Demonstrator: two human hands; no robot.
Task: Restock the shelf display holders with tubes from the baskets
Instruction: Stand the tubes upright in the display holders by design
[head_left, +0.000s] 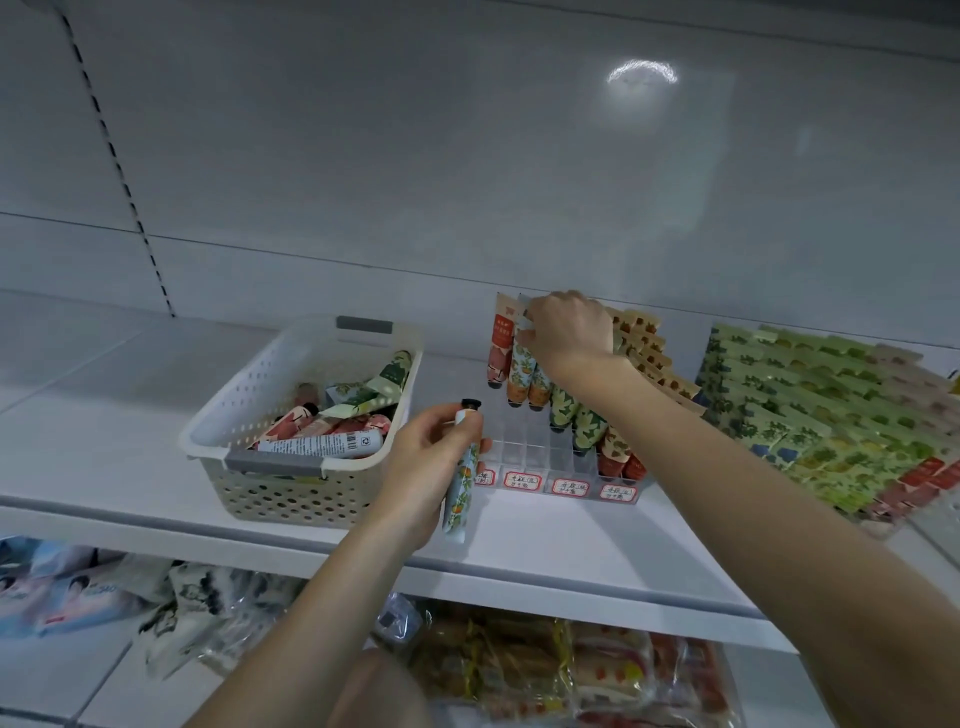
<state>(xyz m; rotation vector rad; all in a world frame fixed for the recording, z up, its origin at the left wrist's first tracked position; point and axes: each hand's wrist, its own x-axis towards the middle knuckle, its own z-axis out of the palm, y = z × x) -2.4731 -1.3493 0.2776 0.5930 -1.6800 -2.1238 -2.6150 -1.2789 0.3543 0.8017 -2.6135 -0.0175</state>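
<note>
A tube (464, 475) is gripped cap-up in the left hand (426, 467), just left of the holder (540, 448), where a standing tube (521, 374) is pinched by the right hand (569, 330).

Two hands (431, 467) (569, 327), two held tubes (462, 483), one basket (311, 493), one display holder (524, 447), four labels (522, 480).

Four red-bordered labels (522, 481) on the near front of the clear display holder (540, 452) carry handwritten characters, too blurred to read. A white tube (311, 447) in the basket (270, 499) on the left shows a barcode (352, 442) and a recycling sign (366, 441).
</note>
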